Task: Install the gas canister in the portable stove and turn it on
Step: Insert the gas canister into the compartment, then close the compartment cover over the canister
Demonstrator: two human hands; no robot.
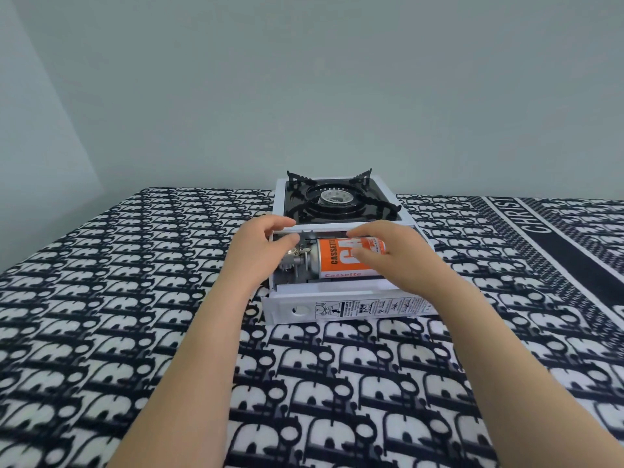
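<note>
Patterned cloth (337,383), right hand (398,251) grip closed around canister (337,256) hiding its label, left hand (260,248) loose, empty.

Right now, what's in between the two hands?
In the head view, the orange gas canister and the stove's metal connector lie between the left hand and right hand.
</note>
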